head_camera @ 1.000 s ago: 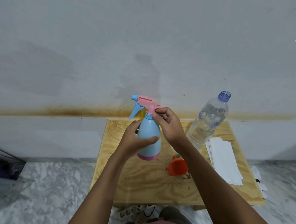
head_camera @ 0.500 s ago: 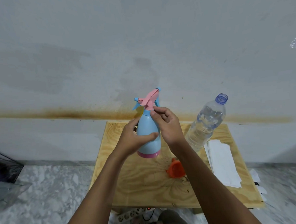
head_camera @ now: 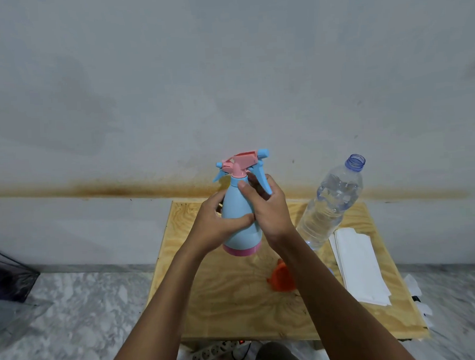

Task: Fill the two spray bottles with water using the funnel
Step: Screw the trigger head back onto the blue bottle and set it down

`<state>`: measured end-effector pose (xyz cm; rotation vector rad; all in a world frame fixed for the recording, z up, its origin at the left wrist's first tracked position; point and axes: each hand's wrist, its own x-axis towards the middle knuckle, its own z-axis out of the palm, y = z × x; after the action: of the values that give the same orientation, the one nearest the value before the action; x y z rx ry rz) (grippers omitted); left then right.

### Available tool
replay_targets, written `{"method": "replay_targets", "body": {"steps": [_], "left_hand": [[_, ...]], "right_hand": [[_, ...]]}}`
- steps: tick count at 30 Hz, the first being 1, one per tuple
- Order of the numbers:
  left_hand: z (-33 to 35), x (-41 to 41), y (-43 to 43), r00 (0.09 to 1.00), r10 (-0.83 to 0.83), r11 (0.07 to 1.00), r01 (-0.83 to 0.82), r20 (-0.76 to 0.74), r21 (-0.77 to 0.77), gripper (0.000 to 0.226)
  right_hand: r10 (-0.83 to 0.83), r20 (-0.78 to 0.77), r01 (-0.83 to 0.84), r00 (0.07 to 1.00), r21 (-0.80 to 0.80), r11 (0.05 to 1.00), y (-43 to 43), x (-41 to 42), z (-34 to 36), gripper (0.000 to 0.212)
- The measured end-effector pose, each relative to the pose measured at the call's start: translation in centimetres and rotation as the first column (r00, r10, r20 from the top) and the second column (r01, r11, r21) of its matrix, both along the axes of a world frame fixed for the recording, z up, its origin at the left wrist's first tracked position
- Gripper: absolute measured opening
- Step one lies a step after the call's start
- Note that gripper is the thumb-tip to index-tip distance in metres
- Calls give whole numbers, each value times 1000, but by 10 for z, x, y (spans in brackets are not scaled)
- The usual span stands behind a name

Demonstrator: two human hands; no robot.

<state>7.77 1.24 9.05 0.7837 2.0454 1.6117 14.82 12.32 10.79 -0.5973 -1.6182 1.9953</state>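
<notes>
Item 1: blue-and-pink spray bottle (head_camera: 241, 229), upright, held over the table's (head_camera: 223, 304) far edge. Left hand (head_camera: 216, 226) wraps its body; right hand (head_camera: 269, 208) grips the neck below the pink sprayer head.
Item 2: orange funnel (head_camera: 280, 280), mid-table, partly behind the right forearm.
Item 3: uncapped water bottle (head_camera: 331, 202), far right corner, beside white paper stack (head_camera: 359, 267).

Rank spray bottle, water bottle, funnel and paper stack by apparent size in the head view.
1. spray bottle and water bottle: alike; the spray bottle is held nearer the camera.
2. paper stack.
3. funnel, partly hidden.
</notes>
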Motion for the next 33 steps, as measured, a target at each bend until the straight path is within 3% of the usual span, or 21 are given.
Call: {"method": "replay_targets", "body": {"steps": [5, 12, 24, 27, 30, 33], "left_hand": [[4, 2, -1, 1000, -16, 1000, 16, -15, -1, 47], [-1, 0, -1, 999, -36, 999, 36, -4, -24, 46], [-4, 7, 5, 1000, 15, 1000, -15, -1, 12, 42], [-2, 1, -2, 997, -71, 997, 72, 30, -33, 45], [-3, -5, -8, 975, -206, 975, 211, 88, -62, 47], [-3, -6, -8, 964, -242, 966, 251, 112, -69, 51]], "right_hand": [[9, 20, -12, 1000, 143, 990, -1, -3, 3, 40], [174, 33, -176, 984, 111, 978, 18, 7, 12, 14], [-20, 90, -8, 996, 295, 955, 8, 2, 14, 24], [139, 118, -163, 983, 228, 960, 19, 10, 19, 31], [340, 143, -366, 930, 250, 896, 32, 18, 22, 27], [367, 145, -394, 919, 280, 876, 36, 19, 21, 25]]}}
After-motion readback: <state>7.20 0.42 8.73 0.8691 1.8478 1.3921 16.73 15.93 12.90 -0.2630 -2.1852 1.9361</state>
